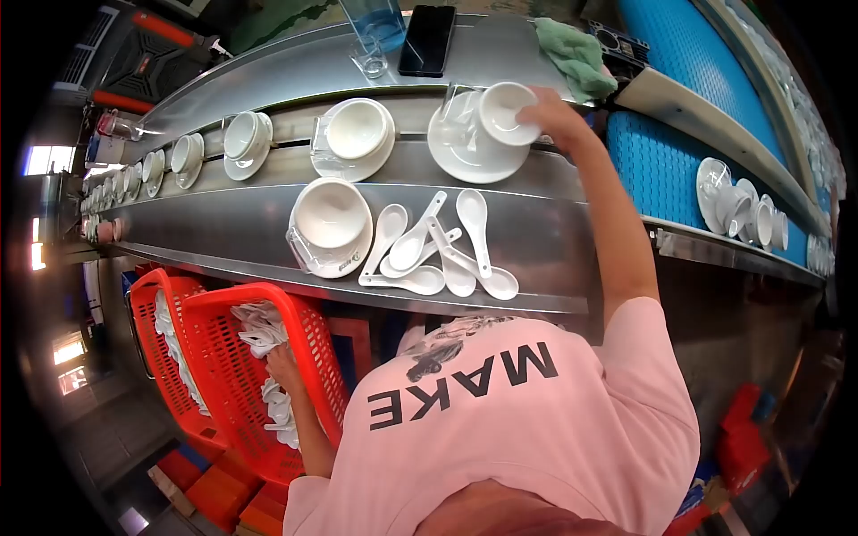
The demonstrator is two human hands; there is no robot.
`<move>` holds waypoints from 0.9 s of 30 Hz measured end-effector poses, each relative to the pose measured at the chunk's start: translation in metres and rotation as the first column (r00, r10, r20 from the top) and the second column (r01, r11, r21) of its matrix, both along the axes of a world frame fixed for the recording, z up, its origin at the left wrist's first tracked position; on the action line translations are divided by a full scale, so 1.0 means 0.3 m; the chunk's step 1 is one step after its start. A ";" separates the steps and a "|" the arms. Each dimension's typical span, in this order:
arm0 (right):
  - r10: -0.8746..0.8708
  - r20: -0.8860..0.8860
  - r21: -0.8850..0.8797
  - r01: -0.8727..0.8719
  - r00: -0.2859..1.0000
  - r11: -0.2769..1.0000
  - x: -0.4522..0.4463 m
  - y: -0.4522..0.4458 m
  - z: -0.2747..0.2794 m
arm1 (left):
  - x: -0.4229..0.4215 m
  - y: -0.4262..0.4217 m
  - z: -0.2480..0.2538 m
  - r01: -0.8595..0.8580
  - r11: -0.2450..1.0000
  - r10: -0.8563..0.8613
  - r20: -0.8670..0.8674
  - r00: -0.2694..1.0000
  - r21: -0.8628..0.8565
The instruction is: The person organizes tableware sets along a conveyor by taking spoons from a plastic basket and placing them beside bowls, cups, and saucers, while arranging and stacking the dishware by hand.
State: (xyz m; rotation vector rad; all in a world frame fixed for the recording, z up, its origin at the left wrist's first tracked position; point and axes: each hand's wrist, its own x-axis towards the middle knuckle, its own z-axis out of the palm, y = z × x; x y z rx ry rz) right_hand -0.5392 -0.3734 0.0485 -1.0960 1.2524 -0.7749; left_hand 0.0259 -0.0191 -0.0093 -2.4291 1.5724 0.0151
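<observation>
My right hand (552, 116) grips the rim of a small white bowl (507, 105), thumb at its inner side. The bowl is tilted over a white saucer (474, 165), with a clear glass (456, 112) beside it on the saucer. Down at the left, my left hand (282, 367) reaches into a red basket (219, 357) and touches white spoons (259, 326); its fingers are too small and partly hidden to tell their grip. Several white spoons (416, 243) lie in a loose pile on the metal counter, next to a bowl (331, 214) on a saucer.
A row of place settings (355, 134) runs away leftward along the conveyor. A black phone (427, 41), a clear pitcher (375, 22) and a green cloth (576, 58) rest on the far ledge. At right, dishes (737, 201) stand on a blue belt (657, 165).
</observation>
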 end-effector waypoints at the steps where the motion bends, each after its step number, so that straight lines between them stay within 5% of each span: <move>1: 0.028 -0.032 0.021 -0.028 0.999 0.999 0.019 -0.005 0.008 | -0.003 0.008 -0.005 0.078 0.997 -0.077 0.087 0.993 -0.009; 3: 0.062 -0.107 0.075 -0.054 0.992 0.996 0.044 0.008 0.048 | -0.008 0.007 -0.007 0.156 0.986 -0.149 0.129 0.980 -0.051; 7: -0.130 -0.350 -0.353 -0.002 0.928 0.935 -0.111 0.180 0.144 | -0.033 -0.031 0.012 -0.015 0.986 -0.012 -0.162 0.987 -0.166; 10: 0.148 -0.382 0.095 -0.121 0.912 0.988 -0.296 0.498 0.283 | -0.030 -0.074 0.010 -0.159 0.959 0.077 -0.324 0.943 -0.234; 12: 0.187 -0.438 0.248 -0.082 0.879 0.965 -0.385 0.680 0.148 | 0.004 -0.097 0.010 -0.279 0.915 0.152 -0.392 0.907 -0.292; 13: 0.193 -0.586 0.195 -0.094 0.787 0.976 -0.399 0.760 0.038 | 0.028 -0.105 0.008 -0.344 0.884 0.193 -0.423 0.885 -0.317; 14: 0.105 -0.848 0.000 -0.197 0.519 0.980 -0.379 0.830 -0.100 | 0.065 -0.116 0.007 -0.421 0.838 0.238 -0.462 0.854 -0.347; 15: 0.116 -0.932 0.069 -0.148 0.343 0.987 -0.316 0.856 -0.188 | 0.106 -0.134 0.008 -0.503 0.774 0.280 -0.505 0.816 -0.384; 17: -0.264 -0.571 -0.123 0.237 0.778 0.964 -0.161 0.818 -0.247 | 0.184 -0.177 0.030 -0.678 0.589 0.366 -0.603 0.709 -0.440; 20: -0.206 -0.650 -0.089 0.195 0.732 0.977 -0.087 0.750 -0.408 | 0.158 -0.302 0.190 -0.827 0.286 0.480 -0.674 0.561 -0.484; 23: -0.119 -0.731 -0.064 0.107 0.672 0.992 -0.096 0.699 -0.532 | 0.098 -0.494 0.385 -0.419 0.503 0.065 -0.451 0.890 -0.755; 27: -0.034 -0.744 -0.019 0.029 0.668 0.999 -0.114 0.662 -0.597 | -0.095 -0.744 0.587 0.234 0.776 -0.395 -0.162 0.904 -0.586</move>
